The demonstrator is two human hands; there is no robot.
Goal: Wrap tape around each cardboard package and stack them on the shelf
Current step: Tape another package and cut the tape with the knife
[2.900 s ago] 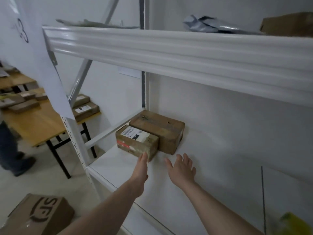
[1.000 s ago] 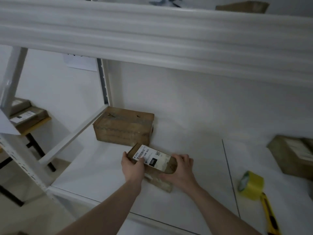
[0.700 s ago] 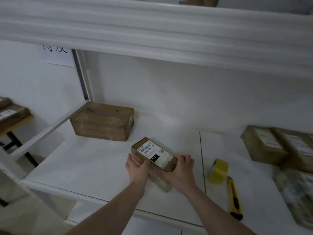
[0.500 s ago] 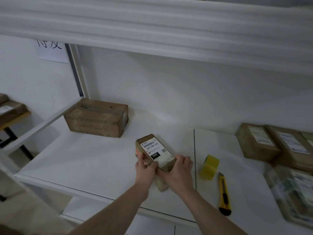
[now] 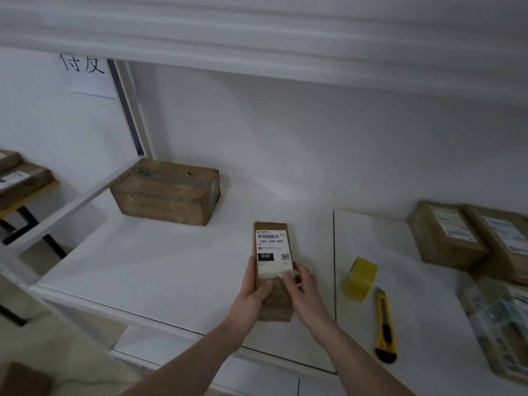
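A small cardboard package (image 5: 271,247) with a white label reading 060 lies lengthwise on the white shelf (image 5: 160,270), its near end in both my hands. My left hand (image 5: 253,295) grips its left side, thumb on top. My right hand (image 5: 303,290) holds the right near corner, fingers over the label's edge. A yellow tape roll (image 5: 360,278) stands on edge to the right, apart from the package. A larger brown box (image 5: 167,191) sits at the back left of the shelf.
A yellow utility knife (image 5: 385,327) lies near the shelf's front edge, right of the tape. Several labelled packages (image 5: 445,235) are grouped at the far right. The upper shelf beam (image 5: 285,50) hangs overhead. A wooden table with boxes (image 5: 20,178) stands left.
I pulled the small package away from the big box and brought it rightward toward the tape. It has turned from diagonal to pointing straight away from me.
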